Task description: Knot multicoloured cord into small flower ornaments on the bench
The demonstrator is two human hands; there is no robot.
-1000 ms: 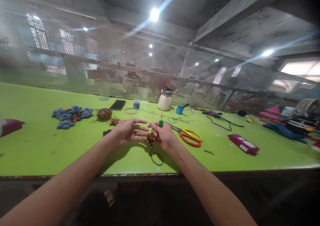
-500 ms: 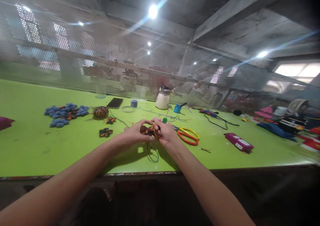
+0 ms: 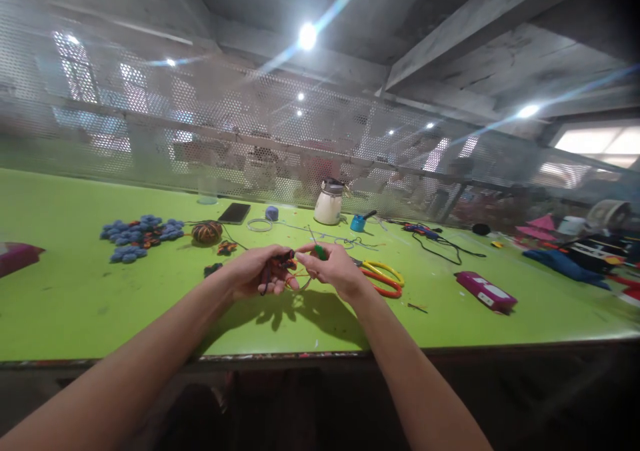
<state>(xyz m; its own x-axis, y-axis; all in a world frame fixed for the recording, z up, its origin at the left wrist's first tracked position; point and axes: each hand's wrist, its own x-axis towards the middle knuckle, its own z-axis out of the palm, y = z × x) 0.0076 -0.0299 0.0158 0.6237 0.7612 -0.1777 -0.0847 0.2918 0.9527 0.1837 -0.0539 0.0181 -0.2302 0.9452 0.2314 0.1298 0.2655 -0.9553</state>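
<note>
My left hand pinches a small dark and orange crochet piece between thumb and fingers, its lower fingers partly spread. Dark yarn hangs over those fingers, and thin orange strands run across toward the other side. My right hand is closed around a crochet hook with a green handle; its thin metal shaft points up and away from the piece. Behind my right wrist lie scissors with red and yellow handles. Near my left wrist are two small crochet flowers, one orange and dark, one mostly dark.
On the green table, blue crochet flowers, a variegated yarn ball and a phone lie left. A white jug and blue pot stand behind. A purple box lies right, before a perforated screen.
The crochet piece has passed from my right hand to my left. My right hand has drawn slightly away, keeping the hook, and strands now stretch between the hands.
</note>
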